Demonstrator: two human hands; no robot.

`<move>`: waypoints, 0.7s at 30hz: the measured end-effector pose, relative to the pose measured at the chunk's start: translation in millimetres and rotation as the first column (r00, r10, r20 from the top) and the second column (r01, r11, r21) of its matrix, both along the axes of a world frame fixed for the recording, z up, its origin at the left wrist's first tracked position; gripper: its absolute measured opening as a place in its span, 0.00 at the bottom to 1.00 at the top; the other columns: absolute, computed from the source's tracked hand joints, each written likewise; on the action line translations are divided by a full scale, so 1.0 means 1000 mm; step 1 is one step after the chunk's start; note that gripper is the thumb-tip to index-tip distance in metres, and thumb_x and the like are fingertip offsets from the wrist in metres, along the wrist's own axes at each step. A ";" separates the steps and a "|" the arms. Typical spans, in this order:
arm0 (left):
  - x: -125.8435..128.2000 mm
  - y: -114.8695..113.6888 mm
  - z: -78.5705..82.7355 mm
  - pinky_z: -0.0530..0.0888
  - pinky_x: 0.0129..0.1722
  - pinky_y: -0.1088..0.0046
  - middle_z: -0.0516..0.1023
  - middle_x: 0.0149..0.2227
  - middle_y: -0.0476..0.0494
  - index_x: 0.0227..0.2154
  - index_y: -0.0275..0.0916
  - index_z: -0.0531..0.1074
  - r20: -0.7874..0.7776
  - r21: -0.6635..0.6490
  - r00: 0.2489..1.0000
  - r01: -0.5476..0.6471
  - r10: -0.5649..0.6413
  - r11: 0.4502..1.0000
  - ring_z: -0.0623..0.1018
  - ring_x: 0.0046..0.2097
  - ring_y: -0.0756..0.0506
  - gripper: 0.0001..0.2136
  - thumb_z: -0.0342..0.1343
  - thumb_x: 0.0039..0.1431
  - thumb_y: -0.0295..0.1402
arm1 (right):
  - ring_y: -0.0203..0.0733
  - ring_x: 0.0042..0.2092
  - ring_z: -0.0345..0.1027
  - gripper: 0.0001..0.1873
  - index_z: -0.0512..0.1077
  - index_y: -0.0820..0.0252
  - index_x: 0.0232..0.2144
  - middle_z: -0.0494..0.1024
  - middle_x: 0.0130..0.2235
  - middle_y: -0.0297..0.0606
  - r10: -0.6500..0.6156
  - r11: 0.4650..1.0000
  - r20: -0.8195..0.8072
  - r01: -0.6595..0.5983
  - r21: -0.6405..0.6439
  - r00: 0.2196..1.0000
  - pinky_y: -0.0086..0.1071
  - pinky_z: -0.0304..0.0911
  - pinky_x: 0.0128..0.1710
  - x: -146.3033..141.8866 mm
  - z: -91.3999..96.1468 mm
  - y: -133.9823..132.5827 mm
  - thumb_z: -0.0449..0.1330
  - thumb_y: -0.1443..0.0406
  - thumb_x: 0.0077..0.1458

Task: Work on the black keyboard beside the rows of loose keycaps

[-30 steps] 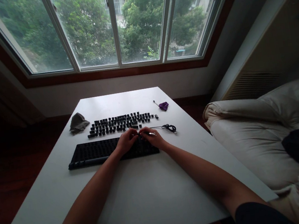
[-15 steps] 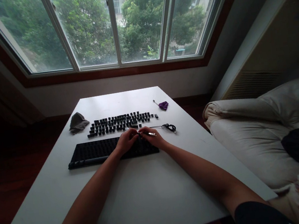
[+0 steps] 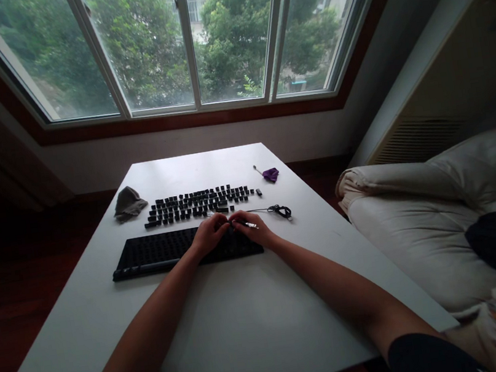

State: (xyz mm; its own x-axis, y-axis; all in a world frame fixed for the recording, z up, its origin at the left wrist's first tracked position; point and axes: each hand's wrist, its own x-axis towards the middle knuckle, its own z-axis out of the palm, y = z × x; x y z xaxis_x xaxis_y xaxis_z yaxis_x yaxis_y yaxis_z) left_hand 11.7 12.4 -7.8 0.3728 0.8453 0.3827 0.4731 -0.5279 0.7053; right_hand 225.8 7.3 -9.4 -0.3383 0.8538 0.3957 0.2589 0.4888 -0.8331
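Keyboard: a black keyboard [image 3: 164, 251] is laid on the white worktop [image 3: 232, 331].
Left hand [image 3: 208, 234]: curled at the keyboard's far edge; grip cannot be told.
Right hand [image 3: 250, 228]: closed on a thin tool [image 3: 251, 225], at the keyboard's right end.
Keycaps [image 3: 199, 204]: ranged just behind the keyboard.

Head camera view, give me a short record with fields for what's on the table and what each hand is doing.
Surface: white table
Left hand: on the far edge of the black keyboard base
Right hand: pinching a thin metal-tipped tool
Beyond keyboard: rows of loose black keycaps
Far left: grey cloth
Far right: purple brush, coiled black cable
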 end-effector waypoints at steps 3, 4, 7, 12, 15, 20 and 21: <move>0.000 0.001 -0.001 0.72 0.38 0.72 0.79 0.34 0.48 0.42 0.40 0.74 -0.007 0.002 1.000 0.002 -0.002 1.000 0.77 0.35 0.47 0.09 0.56 0.64 0.39 | 0.39 0.37 0.75 0.11 0.76 0.54 0.44 0.80 0.38 0.34 -0.004 1.000 0.015 0.004 0.013 1.000 0.34 0.68 0.42 0.000 -0.001 0.001 0.59 0.60 0.60; -0.001 0.001 -0.002 0.72 0.38 0.72 0.79 0.34 0.48 0.42 0.40 0.74 -0.009 0.001 1.000 0.000 0.000 1.000 0.77 0.35 0.47 0.09 0.56 0.64 0.39 | 0.39 0.37 0.75 0.11 0.76 0.55 0.44 0.80 0.38 0.34 -0.005 1.000 0.017 0.005 0.016 1.000 0.33 0.68 0.42 0.000 -0.001 0.001 0.60 0.60 0.60; -0.001 0.002 -0.002 0.72 0.39 0.72 0.80 0.34 0.48 0.42 0.41 0.74 -0.011 -0.004 1.000 -0.001 0.001 1.000 0.77 0.35 0.47 0.09 0.56 0.64 0.39 | 0.39 0.37 0.75 0.11 0.76 0.55 0.44 0.81 0.38 0.34 -0.002 1.000 0.019 0.002 0.025 1.000 0.33 0.68 0.42 0.000 -0.001 0.001 0.60 0.61 0.60; -0.001 0.001 -0.003 0.72 0.39 0.71 0.80 0.35 0.47 0.41 0.41 0.74 -0.009 -0.004 1.000 -0.005 0.005 1.000 0.77 0.36 0.46 0.09 0.56 0.64 0.40 | 0.39 0.38 0.74 0.11 0.76 0.54 0.44 0.81 0.38 0.34 -0.004 0.999 0.019 0.003 0.034 1.000 0.33 0.68 0.42 0.000 -0.002 0.002 0.60 0.60 0.60; -0.001 0.001 -0.002 0.72 0.38 0.71 0.80 0.34 0.48 0.41 0.41 0.74 -0.010 -0.006 1.000 0.000 0.000 1.000 0.77 0.36 0.47 0.09 0.56 0.64 0.39 | 0.39 0.38 0.75 0.11 0.76 0.54 0.44 0.80 0.38 0.34 0.002 1.000 0.015 -0.003 0.026 1.000 0.33 0.68 0.42 0.001 -0.004 0.003 0.60 0.61 0.60; -0.001 0.001 -0.001 0.71 0.38 0.71 0.79 0.34 0.48 0.42 0.40 0.73 -0.016 0.000 1.000 0.001 -0.001 1.000 0.77 0.36 0.47 0.09 0.56 0.65 0.39 | 0.40 0.40 0.74 0.11 0.76 0.54 0.45 0.80 0.39 0.35 -0.008 0.998 0.019 0.007 0.057 1.000 0.34 0.68 0.43 0.001 -0.005 0.004 0.61 0.61 0.60; -0.001 0.001 -0.001 0.71 0.38 0.71 0.79 0.34 0.48 0.41 0.40 0.73 -0.017 -0.002 1.000 0.000 0.000 1.000 0.77 0.36 0.47 0.09 0.56 0.64 0.39 | 0.40 0.40 0.74 0.11 0.76 0.54 0.44 0.80 0.39 0.35 -0.008 0.998 0.020 0.006 0.069 1.000 0.34 0.68 0.43 0.001 -0.004 0.003 0.61 0.61 0.60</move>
State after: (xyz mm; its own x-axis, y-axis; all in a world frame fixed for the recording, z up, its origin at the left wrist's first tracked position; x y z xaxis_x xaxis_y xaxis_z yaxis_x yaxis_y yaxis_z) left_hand 10.7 13.4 -9.1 0.3797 0.8458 0.3748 0.4849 -0.5269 0.6980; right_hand 226.8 10.7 -13.8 -0.3410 0.8269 0.4471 0.2789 0.5432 -0.7919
